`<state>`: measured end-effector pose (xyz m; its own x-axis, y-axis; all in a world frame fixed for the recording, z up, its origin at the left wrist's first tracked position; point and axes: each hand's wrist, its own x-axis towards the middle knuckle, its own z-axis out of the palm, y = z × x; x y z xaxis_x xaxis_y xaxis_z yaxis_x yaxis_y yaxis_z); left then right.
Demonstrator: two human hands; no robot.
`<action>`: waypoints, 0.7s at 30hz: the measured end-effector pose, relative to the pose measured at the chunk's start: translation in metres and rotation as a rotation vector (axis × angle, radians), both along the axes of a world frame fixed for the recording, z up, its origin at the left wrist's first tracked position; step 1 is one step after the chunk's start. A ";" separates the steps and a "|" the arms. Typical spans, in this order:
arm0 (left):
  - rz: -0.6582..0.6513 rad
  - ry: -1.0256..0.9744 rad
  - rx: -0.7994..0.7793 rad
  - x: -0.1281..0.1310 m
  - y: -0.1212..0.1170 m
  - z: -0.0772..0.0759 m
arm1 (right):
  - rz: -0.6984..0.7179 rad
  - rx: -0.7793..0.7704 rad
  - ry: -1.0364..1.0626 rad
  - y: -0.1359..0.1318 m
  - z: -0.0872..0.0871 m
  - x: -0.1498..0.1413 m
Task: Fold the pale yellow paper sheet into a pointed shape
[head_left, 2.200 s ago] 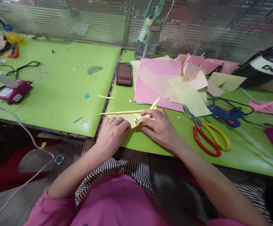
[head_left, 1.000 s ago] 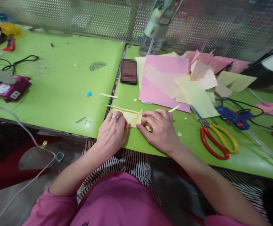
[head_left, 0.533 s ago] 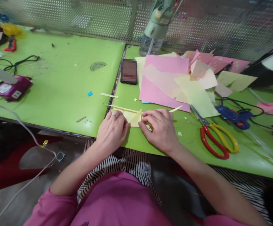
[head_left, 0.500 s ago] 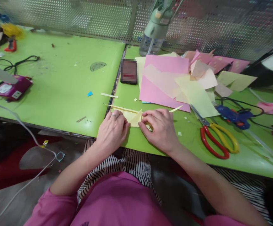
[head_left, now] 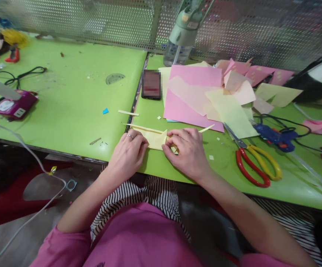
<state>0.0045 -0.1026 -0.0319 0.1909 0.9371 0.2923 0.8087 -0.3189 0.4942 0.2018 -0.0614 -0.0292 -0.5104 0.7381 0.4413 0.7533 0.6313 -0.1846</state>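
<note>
A folded piece of yellow paper (head_left: 155, 140) lies at the front edge of the green table, between my two hands. My left hand (head_left: 129, 150) pinches its left end; a ring is on one finger. At the other end, my right hand (head_left: 187, 152) is closed on the paper, thumb and fingers together near a raised, folded corner. A thin yellow strip pokes out past each hand, and whether it belongs to the folded piece I cannot tell. Behind the left hand lies a separate pale paper strip (head_left: 128, 112).
Right of my hands are scissors (head_left: 256, 163) with red and yellow handles and a blue glue gun (head_left: 276, 137). Behind lie pink paper (head_left: 191, 96), a phone (head_left: 151, 84) and a water bottle (head_left: 181, 37). At left stand a purple power socket (head_left: 15, 104) and a protractor (head_left: 115, 78).
My left hand has slid a little to the left along the yellow paper, uncovering more of it. The right hand stays nearly where it was.
</note>
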 end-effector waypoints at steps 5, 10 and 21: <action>-0.044 -0.029 -0.024 -0.005 -0.002 0.003 | -0.002 0.006 -0.006 0.000 0.000 -0.001; -0.038 0.001 -0.017 -0.002 -0.001 0.000 | -0.008 -0.005 -0.001 -0.001 0.001 -0.001; 0.013 0.021 0.079 0.002 -0.009 0.001 | -0.010 -0.003 -0.009 -0.001 0.000 0.000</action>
<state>0.0060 -0.1119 -0.0313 0.1857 0.9136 0.3618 0.8230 -0.3457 0.4507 0.2016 -0.0620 -0.0293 -0.5074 0.7445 0.4340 0.7611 0.6233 -0.1795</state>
